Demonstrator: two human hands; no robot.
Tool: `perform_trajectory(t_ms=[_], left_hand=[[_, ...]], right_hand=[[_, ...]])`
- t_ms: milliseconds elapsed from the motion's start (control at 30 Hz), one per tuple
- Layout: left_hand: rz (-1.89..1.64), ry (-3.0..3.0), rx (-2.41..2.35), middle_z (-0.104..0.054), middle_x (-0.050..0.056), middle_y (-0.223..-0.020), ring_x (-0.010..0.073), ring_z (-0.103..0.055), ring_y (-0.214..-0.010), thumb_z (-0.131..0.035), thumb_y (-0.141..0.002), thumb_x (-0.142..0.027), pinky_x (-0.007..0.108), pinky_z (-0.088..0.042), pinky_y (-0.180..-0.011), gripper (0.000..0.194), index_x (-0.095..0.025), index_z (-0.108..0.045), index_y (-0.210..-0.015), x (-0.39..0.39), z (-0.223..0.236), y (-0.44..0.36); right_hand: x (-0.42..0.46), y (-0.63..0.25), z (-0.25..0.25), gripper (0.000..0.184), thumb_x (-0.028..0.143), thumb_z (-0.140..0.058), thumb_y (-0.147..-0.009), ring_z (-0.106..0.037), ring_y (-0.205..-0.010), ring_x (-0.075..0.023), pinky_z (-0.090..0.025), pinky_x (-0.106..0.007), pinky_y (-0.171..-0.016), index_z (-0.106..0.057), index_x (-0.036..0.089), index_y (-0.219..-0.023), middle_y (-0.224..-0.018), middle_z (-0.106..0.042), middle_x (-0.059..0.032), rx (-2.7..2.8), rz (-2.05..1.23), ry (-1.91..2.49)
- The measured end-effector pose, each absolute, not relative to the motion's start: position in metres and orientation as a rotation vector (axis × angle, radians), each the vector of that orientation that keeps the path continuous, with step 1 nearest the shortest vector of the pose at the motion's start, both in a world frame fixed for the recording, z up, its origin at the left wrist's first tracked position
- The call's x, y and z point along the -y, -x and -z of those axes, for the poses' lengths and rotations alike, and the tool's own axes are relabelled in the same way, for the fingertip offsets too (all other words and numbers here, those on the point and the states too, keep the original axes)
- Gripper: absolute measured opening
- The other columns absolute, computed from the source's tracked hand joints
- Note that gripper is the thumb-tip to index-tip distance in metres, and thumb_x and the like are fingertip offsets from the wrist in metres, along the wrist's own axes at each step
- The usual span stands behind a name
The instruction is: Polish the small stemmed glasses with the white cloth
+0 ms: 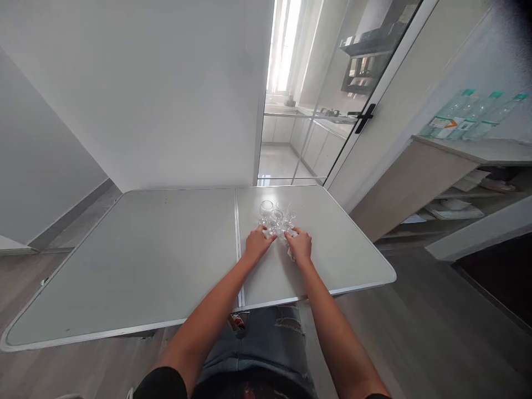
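Several small clear glasses [276, 216] stand close together on the right half of the table, and some seem to have stems. My left hand [257, 244] has its fingers and thumb curled around the near left glass of the cluster. On the near right side, my right hand [301, 244] closes its fingertips on another clear glass. A bit of white cloth or tissue [291, 254] shows below my right palm. The transparent glasses overlap, so their exact outlines and the grip points are hard to make out.
The pale table [166, 249] has a metal-edged seam left of the glasses and stands against a white wall [166, 100]. Behind it is a glass door [303, 138] with a black handle [364, 117]. Plastic bottles [465, 119] stand on a shelf unit [432, 172] at right.
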State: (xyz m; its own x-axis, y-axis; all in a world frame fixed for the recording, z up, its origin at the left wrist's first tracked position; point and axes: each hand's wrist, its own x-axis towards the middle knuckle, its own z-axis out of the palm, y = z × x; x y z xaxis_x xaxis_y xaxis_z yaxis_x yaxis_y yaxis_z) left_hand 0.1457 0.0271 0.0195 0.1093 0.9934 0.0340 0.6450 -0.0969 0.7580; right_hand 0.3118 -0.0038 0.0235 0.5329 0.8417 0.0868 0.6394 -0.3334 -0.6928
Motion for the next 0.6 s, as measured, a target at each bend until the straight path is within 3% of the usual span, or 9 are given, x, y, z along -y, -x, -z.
perform_trajectory(t_ms=[167,267,367,500,600], left_hand=[[-0.703,-1.852,-1.610,-0.076,0.006,-0.088,0.0237,-0.070,-0.088,-0.073,-0.084,-0.048,0.028,-0.044,-0.074,0.042,-0.024,-0.068,-0.118,-0.040,-0.013,-0.167],[-0.720,-1.911,-1.544,-0.077,0.008,-0.093,0.0226,-0.070,-0.090,-0.062,-0.093,-0.042,0.029,-0.045,-0.076,0.026,-0.023,-0.074,-0.106,-0.041,-0.013,-0.172],[-0.813,-1.946,-1.516,-0.076,0.009,-0.091,0.0220,-0.069,-0.086,-0.056,-0.096,-0.039,0.029,-0.044,-0.073,0.026,-0.021,-0.075,-0.095,-0.032,-0.018,-0.168],[-1.018,-1.887,-1.487,-0.074,0.005,-0.080,0.0189,-0.066,-0.076,-0.053,-0.097,-0.043,0.028,-0.044,-0.071,0.031,-0.021,-0.075,-0.095,-0.010,-0.028,-0.133],[-1.167,-1.808,-1.493,-0.075,0.004,-0.088,0.0177,-0.066,-0.079,-0.055,-0.096,-0.039,0.027,-0.047,-0.076,0.026,-0.023,-0.075,-0.100,-0.004,-0.033,-0.073]], right_hand=[[-0.008,-0.310,-0.013,0.040,0.047,-0.061,-0.084,-0.072,-0.090,-0.0283,-0.050,-0.031,-0.077,-0.079,0.019,-0.106,-0.096,-0.078,-0.0149,1.247,-0.337,2.150],[-0.010,-0.311,-0.010,0.038,0.044,-0.056,-0.087,-0.072,-0.088,-0.0292,-0.048,-0.032,-0.075,-0.079,0.019,-0.104,-0.096,-0.078,-0.0169,1.283,-0.275,2.183],[-0.006,-0.311,-0.010,0.039,0.040,-0.053,-0.089,-0.071,-0.087,-0.0296,-0.047,-0.033,-0.076,-0.079,0.018,-0.106,-0.097,-0.077,-0.0177,1.347,-0.208,2.172],[0.009,-0.296,-0.013,0.039,0.039,-0.052,-0.089,-0.071,-0.081,-0.0291,-0.046,-0.034,-0.075,-0.080,0.017,-0.103,-0.094,-0.078,-0.0174,1.346,-0.049,2.122],[0.015,-0.262,-0.016,0.039,0.040,-0.053,-0.087,-0.071,-0.078,-0.0278,-0.047,-0.034,-0.076,-0.080,0.018,-0.104,-0.094,-0.079,-0.0153,1.395,-0.018,1.955]])
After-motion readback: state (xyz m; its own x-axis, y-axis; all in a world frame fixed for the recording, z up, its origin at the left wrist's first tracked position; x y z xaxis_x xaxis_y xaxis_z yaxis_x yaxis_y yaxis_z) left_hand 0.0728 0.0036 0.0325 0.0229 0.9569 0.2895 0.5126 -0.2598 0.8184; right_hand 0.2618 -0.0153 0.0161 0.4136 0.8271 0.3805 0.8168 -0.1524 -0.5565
